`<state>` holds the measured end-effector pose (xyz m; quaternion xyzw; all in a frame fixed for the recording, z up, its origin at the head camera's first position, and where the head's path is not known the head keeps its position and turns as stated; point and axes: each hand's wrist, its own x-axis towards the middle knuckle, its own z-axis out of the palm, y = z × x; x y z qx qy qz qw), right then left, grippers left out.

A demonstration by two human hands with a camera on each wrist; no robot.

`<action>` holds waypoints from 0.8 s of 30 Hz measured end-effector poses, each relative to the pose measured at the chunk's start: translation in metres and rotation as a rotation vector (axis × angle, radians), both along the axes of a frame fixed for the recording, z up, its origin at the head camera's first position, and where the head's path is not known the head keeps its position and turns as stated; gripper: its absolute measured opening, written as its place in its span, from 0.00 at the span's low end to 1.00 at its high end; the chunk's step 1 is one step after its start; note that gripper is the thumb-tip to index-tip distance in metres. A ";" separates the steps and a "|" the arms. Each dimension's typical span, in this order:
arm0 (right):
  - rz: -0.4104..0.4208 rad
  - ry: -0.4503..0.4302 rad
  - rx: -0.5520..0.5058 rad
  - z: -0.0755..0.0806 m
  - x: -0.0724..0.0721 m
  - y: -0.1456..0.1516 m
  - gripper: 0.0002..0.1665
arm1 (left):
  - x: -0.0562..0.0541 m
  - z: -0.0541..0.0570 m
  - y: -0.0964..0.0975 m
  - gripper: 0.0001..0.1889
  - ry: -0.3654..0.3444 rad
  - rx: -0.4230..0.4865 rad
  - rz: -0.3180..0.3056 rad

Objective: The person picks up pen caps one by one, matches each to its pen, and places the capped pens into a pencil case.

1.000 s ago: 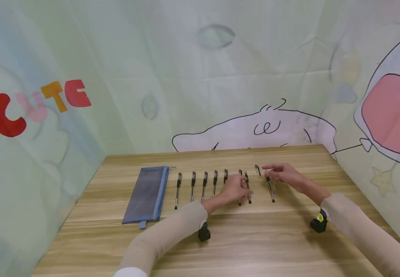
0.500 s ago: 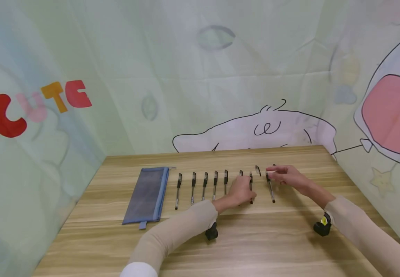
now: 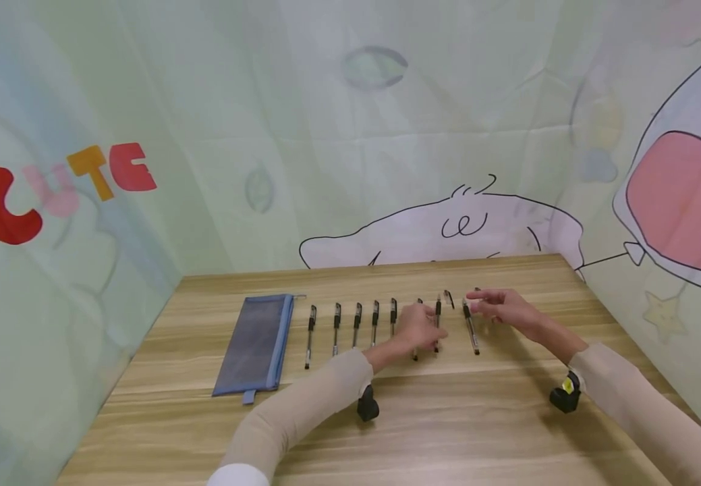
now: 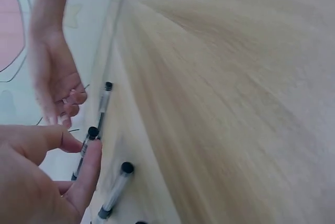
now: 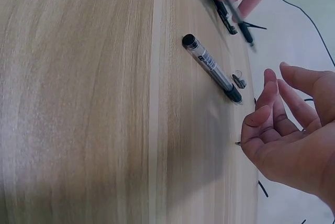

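Note:
In the head view my left hand [image 3: 418, 327] is over the right part of a row of black gel pens. Its thumb and finger pinch an uncapped pen [image 3: 438, 327], whose black end [image 4: 93, 133] shows between them in the left wrist view. A capped pen [image 4: 116, 190] lies beside that hand, partly covered by it in the head view. My right hand [image 3: 505, 310] hovers with loosely curled fingers and nothing visible between them. Nearest to it lies another uncapped pen [image 5: 212, 69], with a loose pen cap [image 5: 239, 80] by its tip. A small dark piece [image 3: 478, 289] shows behind the right fingertips.
Several capped pens [image 3: 311, 331] lie side by side on the wooden table [image 3: 447, 418]. To their left is a flat blue mesh zip pouch [image 3: 253, 344]. A printed curtain [image 3: 235, 169] hangs behind the table's far edge.
The left hand has taken hold of the uncapped pen, shifted it slightly right, and drawn back a little left. The right hand has moved slightly right, away from the pen near it.

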<state>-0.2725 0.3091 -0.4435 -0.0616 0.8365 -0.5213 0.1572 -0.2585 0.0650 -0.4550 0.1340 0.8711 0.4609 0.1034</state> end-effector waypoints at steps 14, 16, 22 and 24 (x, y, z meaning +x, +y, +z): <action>0.002 -0.005 0.004 0.001 0.000 -0.002 0.31 | 0.001 0.000 -0.054 0.16 -0.373 0.416 0.083; -0.003 -0.008 0.007 -0.001 -0.001 -0.002 0.30 | 0.003 0.001 -0.063 0.16 -0.414 0.447 0.077; -0.001 -0.005 0.007 -0.004 -0.004 -0.001 0.30 | 0.007 -0.001 -0.087 0.20 -0.448 0.465 0.060; 0.003 -0.002 0.006 -0.004 -0.004 -0.001 0.30 | 0.007 -0.004 -0.093 0.21 -0.447 0.481 0.053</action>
